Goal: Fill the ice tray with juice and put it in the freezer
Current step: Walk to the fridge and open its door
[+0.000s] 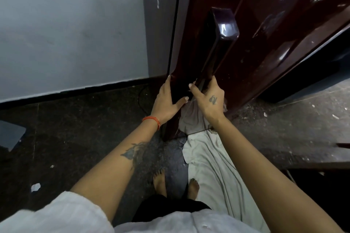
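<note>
A dark maroon fridge stands straight ahead, its door facing me. A long dark glossy handle runs down the door's left side. My right hand grips the lower end of that handle, fingers curled round it. My left hand lies flat against the door's left edge with straight fingers and the thumb spread toward the handle. The ice tray and the juice are not in view.
A pale cloth lies on the dark floor at the fridge's foot, under my right arm. My bare feet stand beside it. A grey wall is at the left. A grey stone ledge runs at the right.
</note>
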Motion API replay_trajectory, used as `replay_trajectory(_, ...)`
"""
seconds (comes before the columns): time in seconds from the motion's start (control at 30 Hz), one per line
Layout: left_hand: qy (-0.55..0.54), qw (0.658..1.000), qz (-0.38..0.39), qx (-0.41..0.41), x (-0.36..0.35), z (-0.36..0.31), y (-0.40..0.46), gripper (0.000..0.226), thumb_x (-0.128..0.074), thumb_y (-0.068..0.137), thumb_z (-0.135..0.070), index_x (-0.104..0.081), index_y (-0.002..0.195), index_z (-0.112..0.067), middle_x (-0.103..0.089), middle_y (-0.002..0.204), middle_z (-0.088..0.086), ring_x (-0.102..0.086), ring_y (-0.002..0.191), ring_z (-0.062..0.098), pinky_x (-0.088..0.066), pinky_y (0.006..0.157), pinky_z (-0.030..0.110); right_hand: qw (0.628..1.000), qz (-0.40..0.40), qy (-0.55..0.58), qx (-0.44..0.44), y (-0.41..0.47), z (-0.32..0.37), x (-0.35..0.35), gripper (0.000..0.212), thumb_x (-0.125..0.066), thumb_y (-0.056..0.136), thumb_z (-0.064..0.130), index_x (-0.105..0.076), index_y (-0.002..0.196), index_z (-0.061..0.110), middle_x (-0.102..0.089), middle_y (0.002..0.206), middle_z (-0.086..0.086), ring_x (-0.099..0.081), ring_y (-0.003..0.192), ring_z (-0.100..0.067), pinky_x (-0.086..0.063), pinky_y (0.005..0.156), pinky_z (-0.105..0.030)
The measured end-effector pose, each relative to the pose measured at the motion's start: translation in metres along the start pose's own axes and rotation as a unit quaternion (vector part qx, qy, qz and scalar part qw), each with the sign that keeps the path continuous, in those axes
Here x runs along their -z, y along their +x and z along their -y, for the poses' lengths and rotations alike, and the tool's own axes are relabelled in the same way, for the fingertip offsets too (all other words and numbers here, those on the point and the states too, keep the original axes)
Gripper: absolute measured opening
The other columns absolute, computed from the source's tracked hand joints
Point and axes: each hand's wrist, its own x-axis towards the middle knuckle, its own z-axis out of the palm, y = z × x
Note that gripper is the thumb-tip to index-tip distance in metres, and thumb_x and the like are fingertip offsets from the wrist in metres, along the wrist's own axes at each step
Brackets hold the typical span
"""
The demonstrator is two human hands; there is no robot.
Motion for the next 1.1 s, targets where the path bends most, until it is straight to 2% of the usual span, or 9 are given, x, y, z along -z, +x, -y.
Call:
replay_trajectory(0.1,-0.005,1.000,-0.015,-0.003,-0.003,0.002,0.002,0.097,-0.065,0.079,-0.052,-0.009,0.151,-0.019,-0.026,0.154,0.009,-0.030,0.140,0.024,-0.027,0.101,0.026,1.000,-0.007,-0.011,0.006,-0.001,0.002,0.001,0.060,-0.065,0.084,0.033,-0.045,0.131,0.002,-0.069,0.101,-0.010,-0.065,0.094,-0.017,-0.052,0.088,-0.034)
replay_trajectory(0.3,0.011,0.999,-0.028,-0.012,-0.005,0.005,-0.005,0.097,-0.064,0.078,-0.057,-0.012,0.150,-0.019,-0.029,0.153,0.008,-0.030,0.139,0.023,-0.027,0.105,0.028,0.998,-0.035,-0.034,0.028,-0.017,0.000,0.010,0.040,-0.065,0.081,0.028,-0.056,0.113,0.006,-0.069,0.080,-0.005,-0.065,0.069,-0.016,-0.055,0.070,-0.036)
replay_trajectory(0.47,0.010,0.999,-0.020,-0.036,-0.021,0.002,-0.036,0.090,-0.066,0.077,-0.057,-0.020,0.147,-0.024,-0.039,0.146,0.005,-0.040,0.133,0.020,-0.036,0.103,0.031,0.998,-0.049,-0.020,0.037,-0.055,-0.028,0.036,0.021,-0.067,0.077,0.027,-0.054,0.092,0.021,-0.062,0.073,0.014,-0.064,0.068,-0.007,-0.052,0.064,-0.025)
replay_trajectory(0.53,0.010,0.999,-0.026,-0.034,-0.034,-0.001,-0.057,0.088,-0.067,0.076,-0.056,-0.023,0.145,-0.023,-0.040,0.145,0.005,-0.042,0.131,0.020,-0.036,0.101,0.029,0.998,-0.058,-0.008,0.039,-0.071,-0.038,0.050,0.019,-0.065,0.077,0.026,-0.052,0.090,0.024,-0.063,0.074,0.014,-0.064,0.070,-0.005,-0.052,0.064,-0.023)
replay_trajectory(0.73,-0.006,0.998,-0.046,-0.029,-0.080,-0.024,-0.127,0.085,-0.072,0.071,-0.056,-0.032,0.138,-0.022,-0.040,0.135,-0.004,-0.044,0.115,0.005,-0.038,0.091,0.021,0.995,-0.086,0.013,0.052,-0.127,-0.079,0.102,0.019,-0.062,0.080,0.022,-0.051,0.095,0.017,-0.061,0.080,0.006,-0.060,0.075,-0.013,-0.052,0.069,-0.039)
replay_trajectory(0.8,0.003,0.999,-0.031,-0.036,-0.097,-0.035,-0.150,0.085,-0.073,0.071,-0.054,-0.032,0.137,-0.020,-0.039,0.132,-0.003,-0.042,0.110,0.004,-0.039,0.090,0.022,0.994,-0.099,0.012,0.042,-0.145,-0.094,0.122,0.025,-0.061,0.082,0.020,-0.051,0.103,0.014,-0.062,0.089,0.002,-0.060,0.081,-0.015,-0.052,0.073,-0.042)
replay_trajectory(0.93,0.031,0.998,0.019,-0.056,-0.128,-0.057,-0.185,0.078,-0.074,0.072,-0.048,-0.039,0.133,-0.015,-0.045,0.127,0.004,-0.051,0.110,0.014,-0.048,0.088,0.030,0.981,-0.193,0.021,-0.002,-0.193,-0.120,0.149,0.053,-0.062,0.083,0.020,-0.041,0.131,0.013,-0.052,0.122,-0.002,-0.054,0.110,-0.015,-0.049,0.091,-0.032)
replay_trajectory(1.03,0.045,0.994,0.038,-0.090,-0.154,-0.073,-0.207,0.054,-0.071,0.078,-0.043,-0.048,0.117,-0.014,-0.051,0.109,0.002,-0.055,0.097,0.017,-0.046,0.076,0.026,0.963,-0.266,0.040,-0.007,-0.229,-0.138,0.163,0.056,-0.063,0.084,0.024,-0.038,0.133,0.017,-0.042,0.115,0.008,-0.051,0.101,-0.009,-0.049,0.080,-0.026)
replay_trajectory(1.1,0.066,0.989,0.059,-0.118,-0.171,-0.082,-0.216,0.040,-0.067,0.082,-0.041,-0.050,0.108,-0.015,-0.053,0.101,0.001,-0.055,0.088,0.015,-0.040,0.069,0.023,0.955,-0.290,0.057,-0.015,-0.244,-0.148,0.175,0.051,-0.063,0.085,0.025,-0.039,0.130,0.019,-0.042,0.111,0.009,-0.051,0.095,-0.009,-0.051,0.077,-0.029)
